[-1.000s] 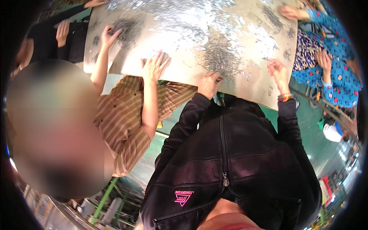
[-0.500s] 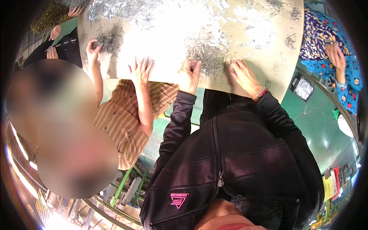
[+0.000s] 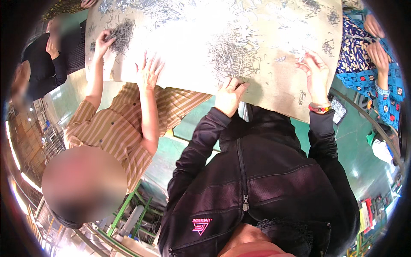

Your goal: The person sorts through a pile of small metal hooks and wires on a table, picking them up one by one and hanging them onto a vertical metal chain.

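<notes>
At the table's near edge, my left hand (image 3: 230,95) rests by a heap of thin grey metal pieces (image 3: 234,58). Its fingers are bent and drawn together; anything between them is too small to make out. Farther right, my right hand (image 3: 316,72), with a beaded bracelet at the wrist, is over the table, its fingers bent and apart. Close to its fingertips lie flat silvery slivers (image 3: 280,58), partly lost in glare. I cannot see anything held there.
The tan table (image 3: 278,92) carries more silvery pieces (image 3: 158,10) and small dark clumps (image 3: 328,46). On my left, a co-worker in a striped shirt (image 3: 113,115) has one hand at another heap (image 3: 122,36). Another person in blue patterned clothes (image 3: 359,51) is on the right.
My right hand has moved right and away from the heap, and its fingers have spread. My left hand has shifted slightly right and nearer to me.
</notes>
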`<state>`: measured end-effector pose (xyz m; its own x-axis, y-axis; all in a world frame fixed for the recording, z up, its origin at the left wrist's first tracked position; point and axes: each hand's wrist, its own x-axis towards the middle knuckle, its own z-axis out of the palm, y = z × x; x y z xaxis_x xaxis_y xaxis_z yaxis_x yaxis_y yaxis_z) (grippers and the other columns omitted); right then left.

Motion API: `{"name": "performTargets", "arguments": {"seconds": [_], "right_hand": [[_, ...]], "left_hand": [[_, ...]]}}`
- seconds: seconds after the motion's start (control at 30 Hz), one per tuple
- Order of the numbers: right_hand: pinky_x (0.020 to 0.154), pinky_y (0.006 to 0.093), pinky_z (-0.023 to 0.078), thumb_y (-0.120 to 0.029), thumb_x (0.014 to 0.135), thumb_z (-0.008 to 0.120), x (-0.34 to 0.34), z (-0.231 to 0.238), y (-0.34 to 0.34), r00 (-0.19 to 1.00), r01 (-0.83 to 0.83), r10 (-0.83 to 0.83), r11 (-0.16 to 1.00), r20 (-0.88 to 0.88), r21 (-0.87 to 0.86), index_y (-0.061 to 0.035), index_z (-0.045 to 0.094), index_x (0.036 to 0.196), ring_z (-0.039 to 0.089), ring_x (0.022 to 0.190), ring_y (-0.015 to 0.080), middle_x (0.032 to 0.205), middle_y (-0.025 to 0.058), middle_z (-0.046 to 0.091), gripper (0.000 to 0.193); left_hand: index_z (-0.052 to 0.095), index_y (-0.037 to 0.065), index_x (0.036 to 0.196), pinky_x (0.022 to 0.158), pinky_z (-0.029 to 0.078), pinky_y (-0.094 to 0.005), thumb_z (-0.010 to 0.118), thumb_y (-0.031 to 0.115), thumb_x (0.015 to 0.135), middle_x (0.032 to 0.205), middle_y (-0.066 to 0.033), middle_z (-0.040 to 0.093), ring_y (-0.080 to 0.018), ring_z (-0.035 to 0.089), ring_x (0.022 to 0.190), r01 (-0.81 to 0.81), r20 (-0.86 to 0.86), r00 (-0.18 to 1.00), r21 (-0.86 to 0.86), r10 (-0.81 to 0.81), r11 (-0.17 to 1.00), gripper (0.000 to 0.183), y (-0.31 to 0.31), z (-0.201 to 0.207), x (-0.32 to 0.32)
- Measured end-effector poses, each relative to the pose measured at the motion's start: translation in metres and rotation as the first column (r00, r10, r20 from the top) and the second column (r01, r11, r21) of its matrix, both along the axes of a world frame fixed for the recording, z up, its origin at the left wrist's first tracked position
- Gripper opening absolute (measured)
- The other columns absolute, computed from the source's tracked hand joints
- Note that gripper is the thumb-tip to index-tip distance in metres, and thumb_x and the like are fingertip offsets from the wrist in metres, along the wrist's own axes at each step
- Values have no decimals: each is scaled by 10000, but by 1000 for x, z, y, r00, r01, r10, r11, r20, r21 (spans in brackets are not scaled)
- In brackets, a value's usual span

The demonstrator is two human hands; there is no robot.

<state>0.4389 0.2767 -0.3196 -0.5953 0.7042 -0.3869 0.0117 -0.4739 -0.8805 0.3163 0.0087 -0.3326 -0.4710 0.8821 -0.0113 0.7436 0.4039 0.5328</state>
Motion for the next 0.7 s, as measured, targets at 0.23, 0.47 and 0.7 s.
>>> {"name": "performTargets", "arguments": {"seconds": [0.23, 0.47, 0.7], "right_hand": [[940, 386, 482, 13, 872, 533, 52, 6, 11, 935, 159, -210, 969, -285, -191, 44, 540, 1107, 579, 1037, 246, 1078, 134, 583, 237], [839, 323, 510, 24, 850, 555, 89, 13, -39, 947, 79, -147, 969, -287, -235, 21, 568, 1056, 616, 926, 204, 990, 105, 618, 206], [705, 312, 542, -1, 843, 585, 91, 6, -93, 922, -300, 253, 946, -294, -124, 35, 586, 1030, 640, 777, 179, 884, 92, 643, 191]], "left_hand": [[601, 103, 1091, 862, 454, -339, 501, 184, 782, 1034, -21, 535, -212, 476, 1039, 467, -235, 837, -166, -494, 869, 335, -2, 0, -32], [563, 65, 969, 834, 440, -353, 477, 145, 814, 991, -88, 524, -249, 493, 1008, 364, -489, 759, -229, -430, 903, 194, 10, -1, -18], [549, 65, 951, 739, 443, -409, 490, 93, 849, 882, -149, 541, -332, 531, 832, -267, -140, 933, 346, 331, 899, 122, 25, -50, -36]]}}
